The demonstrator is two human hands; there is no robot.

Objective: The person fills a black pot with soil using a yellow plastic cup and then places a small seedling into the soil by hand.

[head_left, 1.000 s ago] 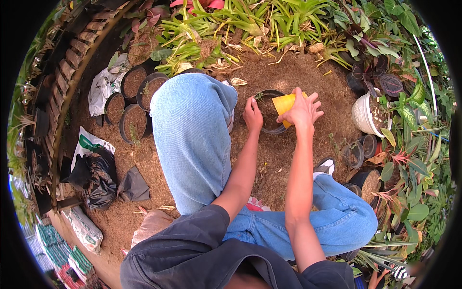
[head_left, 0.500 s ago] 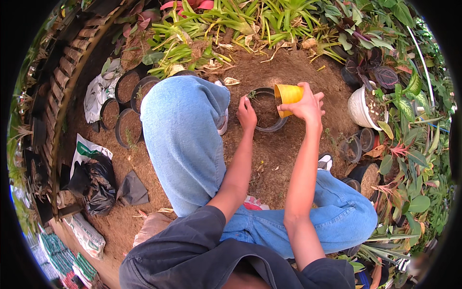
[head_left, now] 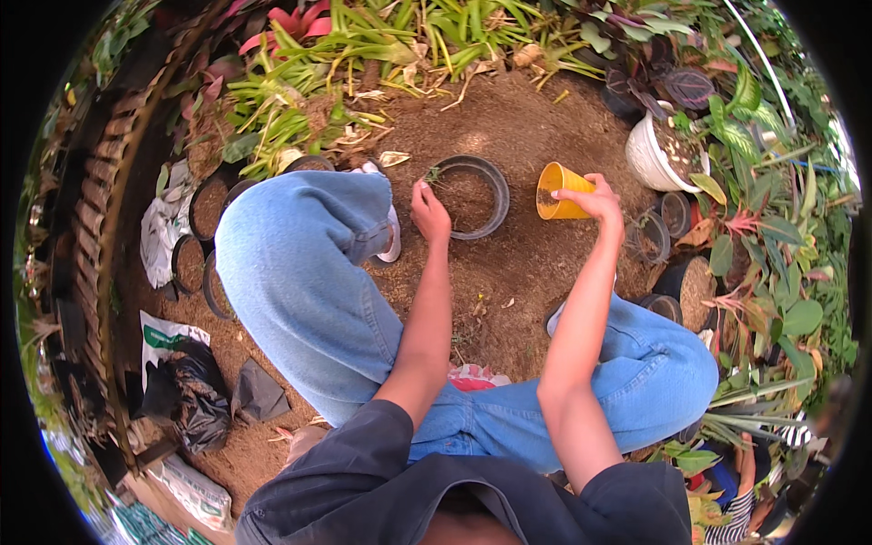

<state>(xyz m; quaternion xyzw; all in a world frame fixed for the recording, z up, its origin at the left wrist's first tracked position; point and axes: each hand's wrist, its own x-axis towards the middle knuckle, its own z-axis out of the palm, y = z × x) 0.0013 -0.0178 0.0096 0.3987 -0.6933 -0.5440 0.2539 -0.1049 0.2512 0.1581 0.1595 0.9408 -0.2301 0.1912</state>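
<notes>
My left hand (head_left: pixel 431 214) is closed at the left rim of a round black plant pot (head_left: pixel 501 193), pinching a small green seedling (head_left: pixel 434 174) that leans over the soil. The pot stands on the ground and has brown soil inside. To its right, my right hand (head_left: pixel 595 200) grips a yellow plastic cup (head_left: pixel 565 178). The cup is tilted on its side, its mouth facing left and apart from the pot, with some soil showing inside. My right fingers on the cup's far side are partly hidden.
Black pots of soil (head_left: pixel 189 262) stand left of my raised knee, near a black plastic bag (head_left: pixel 198 400). A white pot (head_left: pixel 649 154) and small empty pots (head_left: pixel 648 238) are at the right. Leafy green plants (head_left: pixel 381 45) border the far side. Another person's striped sleeve (head_left: pixel 734 522) shows lower right.
My right hand has drawn the yellow cup rightward, away from over the black pot. My left hand stays by the pot's left rim with the seedling. The view has shifted.
</notes>
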